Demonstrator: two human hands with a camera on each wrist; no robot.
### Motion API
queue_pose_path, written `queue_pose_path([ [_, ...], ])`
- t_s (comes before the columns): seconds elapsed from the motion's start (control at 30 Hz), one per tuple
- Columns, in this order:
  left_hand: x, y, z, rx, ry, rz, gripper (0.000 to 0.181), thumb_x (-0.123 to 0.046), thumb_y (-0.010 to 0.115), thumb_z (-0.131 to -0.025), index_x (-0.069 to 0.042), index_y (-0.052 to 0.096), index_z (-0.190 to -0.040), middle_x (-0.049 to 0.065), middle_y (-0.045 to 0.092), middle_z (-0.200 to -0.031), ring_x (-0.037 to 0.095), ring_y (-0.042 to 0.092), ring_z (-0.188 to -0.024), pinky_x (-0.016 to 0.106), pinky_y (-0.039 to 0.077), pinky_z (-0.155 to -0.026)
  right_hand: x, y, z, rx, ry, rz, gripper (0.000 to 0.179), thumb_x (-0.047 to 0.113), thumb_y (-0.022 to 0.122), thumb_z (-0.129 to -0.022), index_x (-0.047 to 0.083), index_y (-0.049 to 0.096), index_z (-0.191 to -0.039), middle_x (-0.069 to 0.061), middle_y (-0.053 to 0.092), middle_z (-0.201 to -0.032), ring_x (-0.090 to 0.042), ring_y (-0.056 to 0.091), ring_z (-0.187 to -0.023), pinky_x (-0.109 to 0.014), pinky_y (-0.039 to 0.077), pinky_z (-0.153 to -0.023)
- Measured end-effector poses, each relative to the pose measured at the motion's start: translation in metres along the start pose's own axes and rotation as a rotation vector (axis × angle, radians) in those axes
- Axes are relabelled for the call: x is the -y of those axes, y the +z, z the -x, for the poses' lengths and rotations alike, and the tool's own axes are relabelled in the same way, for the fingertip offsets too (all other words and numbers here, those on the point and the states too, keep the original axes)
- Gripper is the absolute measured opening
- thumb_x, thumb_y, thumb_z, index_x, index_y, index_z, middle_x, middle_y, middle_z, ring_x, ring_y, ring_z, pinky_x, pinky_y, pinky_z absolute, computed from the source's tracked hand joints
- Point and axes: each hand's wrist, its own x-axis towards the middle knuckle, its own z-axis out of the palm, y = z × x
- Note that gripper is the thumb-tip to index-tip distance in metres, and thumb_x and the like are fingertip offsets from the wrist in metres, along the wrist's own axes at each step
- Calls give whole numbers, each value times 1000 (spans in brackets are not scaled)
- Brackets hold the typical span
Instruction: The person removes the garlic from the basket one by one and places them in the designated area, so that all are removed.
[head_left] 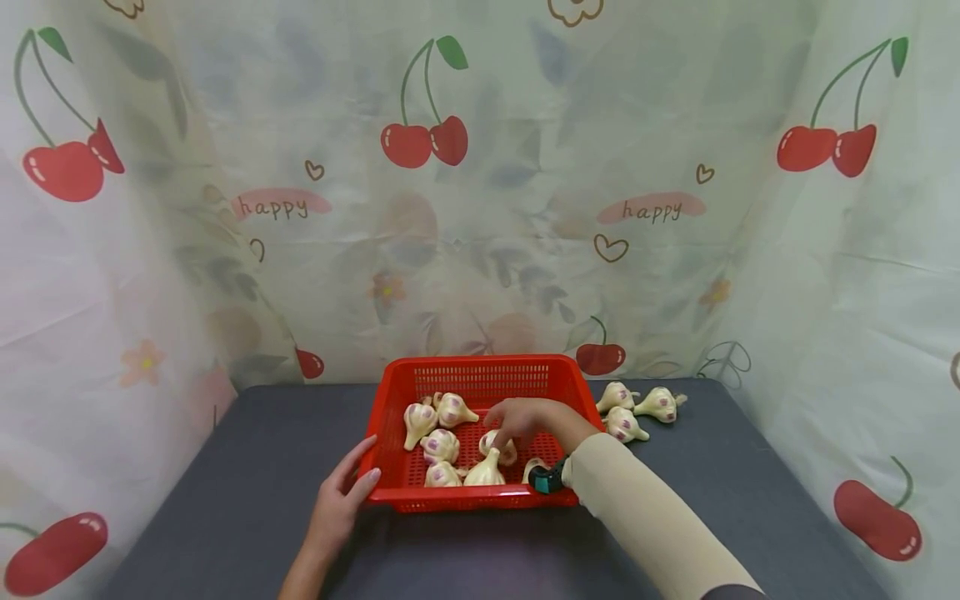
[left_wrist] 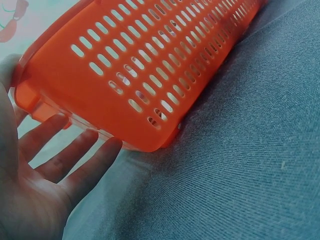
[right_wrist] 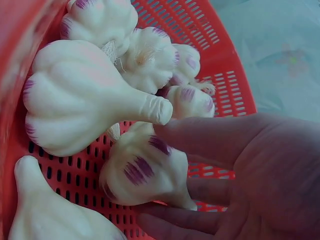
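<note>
Left hand (head_left: 335, 506): released, touching the red basket (head_left: 465, 493) at its near-left corner.
Right hand (head_left: 527, 415): around a garlic bulb (right_wrist: 142, 170); I can't tell whether grasping.

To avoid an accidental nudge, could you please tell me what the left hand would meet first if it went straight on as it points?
The left hand would meet the left side of the red basket first; the two look to be touching, though depth makes that uncertain.
</note>
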Motion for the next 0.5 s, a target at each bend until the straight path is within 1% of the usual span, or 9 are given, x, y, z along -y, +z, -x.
queue_pose_path([
  [0.13, -1, 0, 0, 1, -7, 1, 51, -16, 61, -97, -14, 46, -145, 18, 48, -142, 35, 57, -111, 25, 52, -79, -1, -1, 1, -24, 13, 88, 52, 6, 75, -83, 3, 58, -131, -7, 59, -123, -20, 59, -88, -38, 55, -77],
  [0.23, -1, 1, 1, 3, -9, -3, 51, -17, 61, -97, -14, 46, -145, 18, 47, -142, 35, 58, -110, 25, 53, -79, -2, -3, 3, -39, -1, 116, 50, 6, 75, -82, 3, 60, -130, -5, 60, -120, -18, 59, -85, -37, 56, -75],
  [0.37, -1, 1, 1, 2, 4, 0, 50, -16, 60, -97, -13, 46, -145, 19, 48, -141, 34, 57, -110, 25, 53, -79, -4, -8, 8, -73, -30, 92, 45, 7, 76, -82, 5, 63, -126, -5, 61, -115, -19, 59, -85, -36, 56, -73],
  [0.5, 0, 1, 1, 0, 20, 2, 50, -14, 60, -97, -12, 46, -145, 19, 48, -141, 35, 57, -111, 24, 52, -79, -8, -13, 13, -128, -60, 56, 42, 7, 78, -80, 7, 66, -121, -7, 63, -111, -20, 58, -82, -37, 55, -71],
])
